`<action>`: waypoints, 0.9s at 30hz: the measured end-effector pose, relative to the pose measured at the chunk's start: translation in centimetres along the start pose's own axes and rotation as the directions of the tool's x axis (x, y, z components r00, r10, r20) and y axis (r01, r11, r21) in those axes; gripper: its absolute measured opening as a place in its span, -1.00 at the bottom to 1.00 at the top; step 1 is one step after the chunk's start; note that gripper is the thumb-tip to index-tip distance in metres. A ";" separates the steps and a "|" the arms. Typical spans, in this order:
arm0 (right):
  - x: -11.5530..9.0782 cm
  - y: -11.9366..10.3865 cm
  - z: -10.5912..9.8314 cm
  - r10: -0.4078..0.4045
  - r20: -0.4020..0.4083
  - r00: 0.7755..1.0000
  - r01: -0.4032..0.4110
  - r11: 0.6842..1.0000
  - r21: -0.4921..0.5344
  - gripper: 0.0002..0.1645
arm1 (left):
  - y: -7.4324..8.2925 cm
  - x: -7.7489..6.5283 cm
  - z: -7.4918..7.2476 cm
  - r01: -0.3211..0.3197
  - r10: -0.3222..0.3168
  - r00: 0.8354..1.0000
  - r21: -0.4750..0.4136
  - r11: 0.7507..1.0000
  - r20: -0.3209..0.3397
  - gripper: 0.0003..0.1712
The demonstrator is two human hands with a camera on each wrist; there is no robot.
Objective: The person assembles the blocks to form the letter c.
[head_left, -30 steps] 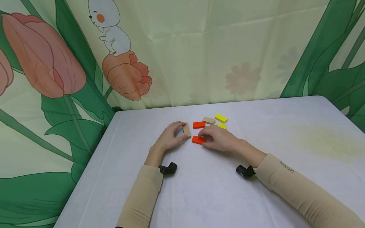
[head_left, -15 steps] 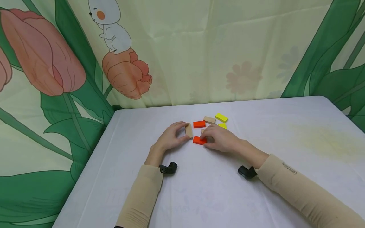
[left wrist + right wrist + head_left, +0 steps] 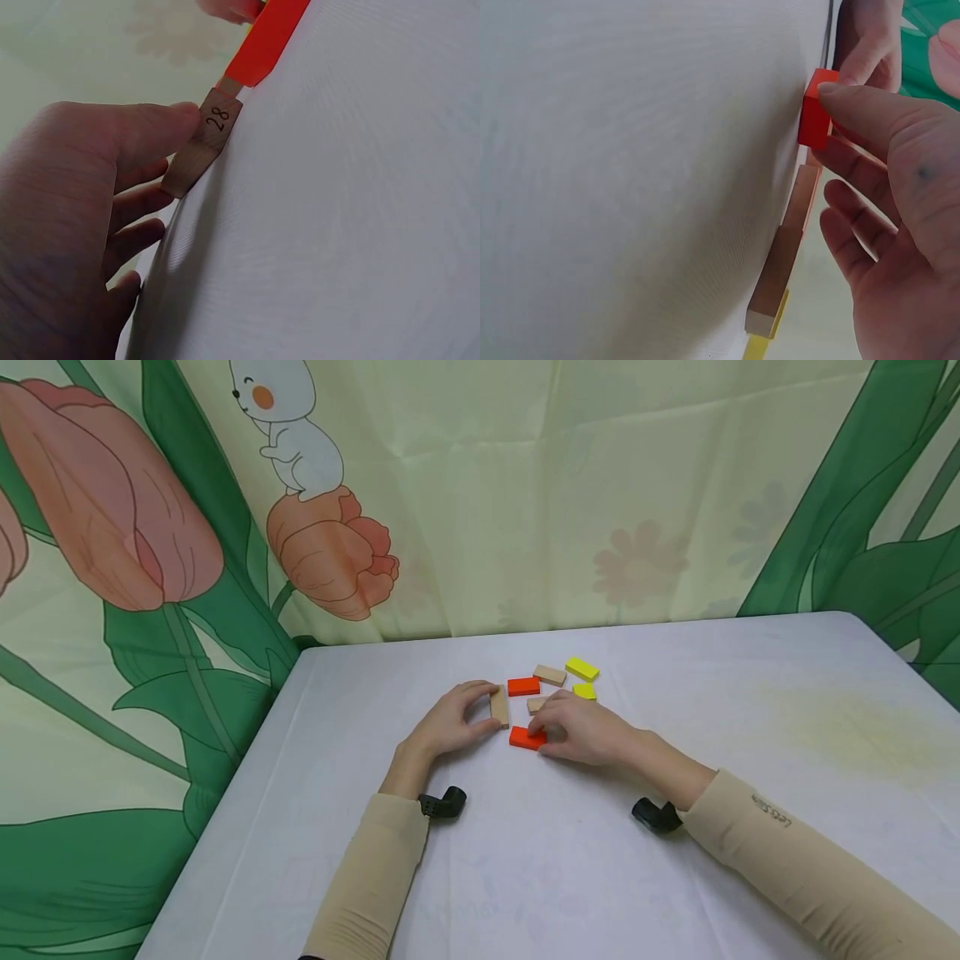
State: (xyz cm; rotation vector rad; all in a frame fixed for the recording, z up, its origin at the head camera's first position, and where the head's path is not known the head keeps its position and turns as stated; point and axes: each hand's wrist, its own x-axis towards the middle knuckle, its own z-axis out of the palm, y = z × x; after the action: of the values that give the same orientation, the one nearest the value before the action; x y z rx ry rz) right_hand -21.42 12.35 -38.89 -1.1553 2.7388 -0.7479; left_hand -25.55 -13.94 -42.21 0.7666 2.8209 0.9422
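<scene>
Fingers of the left hand (image 3: 450, 723) are clamped on the numbered block (image 3: 500, 708), thumb at the near end, index finger at the far end. Fingers of the right hand (image 3: 583, 727) pinch the near red block (image 3: 524, 737) at its right end.

The printed backdrop (image 3: 487, 527) stands behind the desk (image 3: 555, 877). Both held blocks are around the middle of the desk, just beside each other; contact between them cannot be confirmed.

Hazards, by judgement: the right hand, passing close over neighbouring pieces, could displace them if lowered or swept away carelessly. The near red block could swivel, being held at one end only. The numbered block could be knocked askew if the red one is pushed against it.

Block count, visible pieces:
- Plain, three: the numbered block (28), the rear plain block (image 3: 550, 675), the middle plain block (image 3: 536, 704), partly hidden.
- Red, two: the near red block, the far red block (image 3: 523, 687).
- Yellow, two: the rear yellow block (image 3: 582, 669), the front yellow block (image 3: 585, 692).
</scene>
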 end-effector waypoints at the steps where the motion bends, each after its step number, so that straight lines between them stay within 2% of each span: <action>1: 0.0 -0.1 0.0 -0.002 0.004 1.000 0.002 1.000 0.000 -0.74 | 0.0 0.0 0.0 -0.003 0.003 1.000 0.001 1.000 0.002 -0.32; 27: 0.1 -0.5 -0.1 -0.004 0.028 1.000 0.004 1.000 -0.002 -0.74 | 0.8 0.4 0.3 -0.012 0.010 0.999 0.031 0.999 0.044 -0.29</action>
State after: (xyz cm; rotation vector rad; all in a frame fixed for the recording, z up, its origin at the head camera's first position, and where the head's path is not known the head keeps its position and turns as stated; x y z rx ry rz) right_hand -21.17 12.06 -38.58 -1.1631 2.7159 -0.7234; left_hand -25.45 -13.04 -41.95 0.7969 2.8023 0.8741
